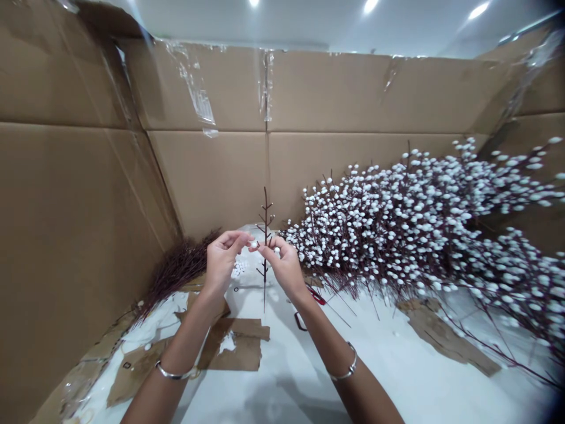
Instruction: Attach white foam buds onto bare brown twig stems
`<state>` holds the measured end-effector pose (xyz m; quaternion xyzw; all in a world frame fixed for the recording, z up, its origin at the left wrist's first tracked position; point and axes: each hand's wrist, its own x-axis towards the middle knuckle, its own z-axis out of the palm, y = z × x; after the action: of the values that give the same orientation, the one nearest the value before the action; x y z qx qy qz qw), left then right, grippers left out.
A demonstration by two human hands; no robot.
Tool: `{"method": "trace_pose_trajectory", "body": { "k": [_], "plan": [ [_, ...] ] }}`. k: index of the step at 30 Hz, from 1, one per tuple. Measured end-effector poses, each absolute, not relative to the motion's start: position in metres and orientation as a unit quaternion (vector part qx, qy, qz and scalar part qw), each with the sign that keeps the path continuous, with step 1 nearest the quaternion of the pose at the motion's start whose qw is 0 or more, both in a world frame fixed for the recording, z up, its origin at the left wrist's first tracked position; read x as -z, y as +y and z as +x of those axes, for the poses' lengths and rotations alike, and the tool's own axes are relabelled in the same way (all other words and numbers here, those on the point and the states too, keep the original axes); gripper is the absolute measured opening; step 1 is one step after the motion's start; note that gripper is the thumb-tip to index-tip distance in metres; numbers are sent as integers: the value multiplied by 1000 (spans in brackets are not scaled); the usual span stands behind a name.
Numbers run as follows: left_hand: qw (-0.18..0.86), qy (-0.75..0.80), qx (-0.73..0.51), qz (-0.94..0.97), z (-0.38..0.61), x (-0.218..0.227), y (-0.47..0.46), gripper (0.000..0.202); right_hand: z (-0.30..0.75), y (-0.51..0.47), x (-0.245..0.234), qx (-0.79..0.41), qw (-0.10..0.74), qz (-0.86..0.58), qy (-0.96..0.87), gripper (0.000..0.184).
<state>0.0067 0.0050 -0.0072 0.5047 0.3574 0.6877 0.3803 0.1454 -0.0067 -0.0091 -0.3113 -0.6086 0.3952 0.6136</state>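
Left wrist: a thin, polished silver bangle (173,372) circles the bare forearm, resting near the wrist.
Right wrist: a matching silver bangle (346,365) sits around the other forearm.
Left hand: the left hand (223,262) is raised, its fingers curled and pressed together; the fingertips (242,237) pinch a small round white bud (253,243) just beside the stem.
Right hand: the right hand (285,268) is raised, its fingers (265,248) pinching the stem. A second white bud (276,250) shows among them.
Twig: a slender dark-brown branching twig (265,253) stands upright between both hands, bare of buds.
Floor: a crumpled white plastic sheet (282,377) lies under rough brown cardboard scraps (233,347).
Beside the right hand: a red-and-black looped handle (315,294) lies on the sheet.
Left, farther: a bundle of bare reddish-brown twigs (176,271) leans against the cardboard.
Right, farther: a large heap of dark twigs covered in white buds (419,224) spreads across the sheet.
Far: tall brown corrugated cardboard walls (212,176), taped with clear tape, enclose everything.
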Motion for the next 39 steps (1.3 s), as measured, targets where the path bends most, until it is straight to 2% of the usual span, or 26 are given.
{"method": "trace_pose_trajectory", "body": {
  "k": [7, 20, 39],
  "plan": [
    [445, 341, -660, 500, 7, 13, 7, 27, 143, -3, 13, -419, 608, -306, -601, 11],
    [424, 360, -642, 528, 5, 4, 1, 24, 149, 0, 10, -387, 584, -309, -643, 18],
    [312, 396, -613, 608, -2, 1, 0, 21, 149, 2, 14, -412, 573, -296, -643, 21]
  ]
}}
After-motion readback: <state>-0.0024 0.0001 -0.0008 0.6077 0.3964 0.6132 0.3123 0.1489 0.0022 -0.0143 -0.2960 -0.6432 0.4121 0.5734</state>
